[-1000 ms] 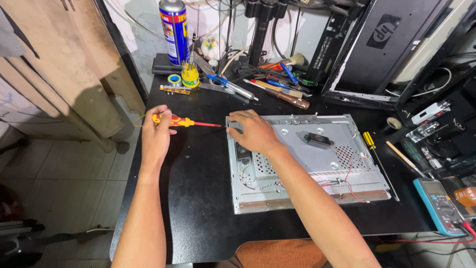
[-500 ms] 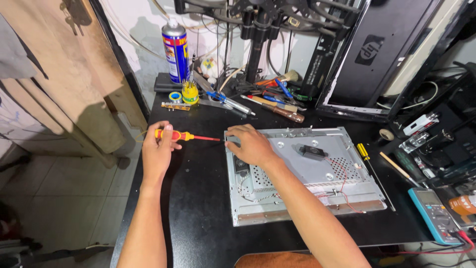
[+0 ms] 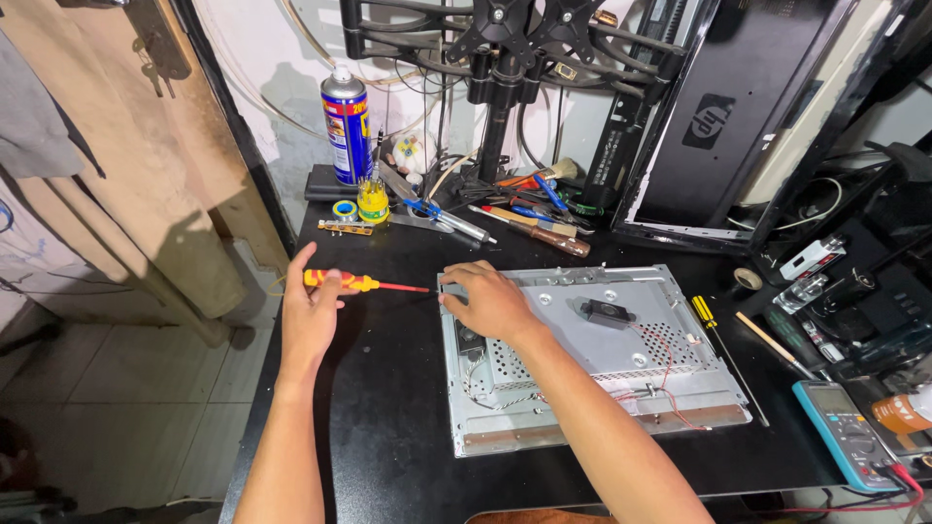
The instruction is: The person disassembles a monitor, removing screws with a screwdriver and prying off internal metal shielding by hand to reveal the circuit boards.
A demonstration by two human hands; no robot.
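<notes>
My left hand [image 3: 311, 315] grips a yellow and red screwdriver [image 3: 361, 283], held level, its thin red shaft pointing right toward the panel's left edge. My right hand [image 3: 488, 299] rests palm down on the upper left corner of a grey metal monitor back panel [image 3: 621, 374] that lies flat on the black table [image 3: 388, 427]. The panel has perforated shielding, a small black speaker [image 3: 607, 312] and thin red wires [image 3: 660, 383].
Behind the panel lie several hand tools [image 3: 529, 223], a blue spray can [image 3: 347, 124], a yellow bit holder [image 3: 373, 202] and a black monitor stand [image 3: 500, 58]. A black monitor shell [image 3: 718, 126] leans at right. A yellow-handled screwdriver [image 3: 714, 335] and a blue multimeter [image 3: 845, 432] lie right.
The view has tilted so the table sits lower in frame. Both hands hold nearly the same pose, with the screwdriver tip still near the panel's left edge.
</notes>
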